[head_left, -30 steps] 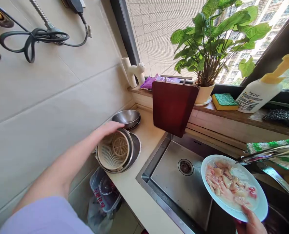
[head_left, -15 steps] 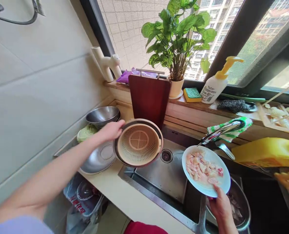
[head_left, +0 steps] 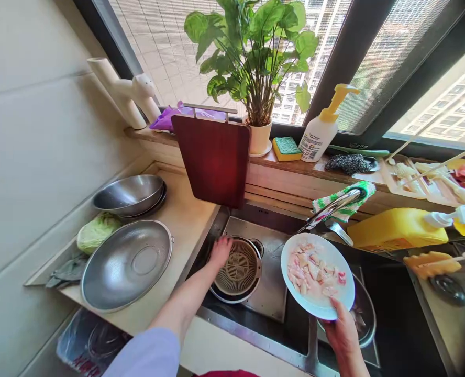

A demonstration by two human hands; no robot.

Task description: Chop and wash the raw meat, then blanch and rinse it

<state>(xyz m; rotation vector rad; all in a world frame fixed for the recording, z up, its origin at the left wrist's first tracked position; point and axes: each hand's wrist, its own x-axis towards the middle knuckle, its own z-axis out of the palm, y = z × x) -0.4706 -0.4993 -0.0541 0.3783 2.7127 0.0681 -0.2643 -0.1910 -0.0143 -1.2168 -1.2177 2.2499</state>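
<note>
My left hand (head_left: 221,252) is at the left rim of a beige plastic colander (head_left: 238,267), its fingers closed there and partly hidden. The colander sits inside a metal bowl (head_left: 229,300) low in the sink basin. My right hand (head_left: 341,325) grips the near edge of a white plate (head_left: 344,306), fingers beneath and thumb at the rim. Sliced raw meat (head_left: 313,267) in pale liquid lies on this plate, which is tilted slightly. Below and behind it a metal pan (head_left: 369,314) is partly covered by the plate.
The faucet (head_left: 334,209), wrapped with a green-and-white cloth, reaches over the sink (head_left: 269,309). A dark red cutting board (head_left: 217,162) stands behind. On the left counter are a mesh strainer (head_left: 114,267), a steel bowl (head_left: 128,193) and a cabbage (head_left: 99,233). A yellow bottle (head_left: 397,230) lies right.
My left hand has lowered the colander and its bowl from above the counter edge into the sink. My right hand still holds the plate over the sink's right side. The view has shifted right.
</note>
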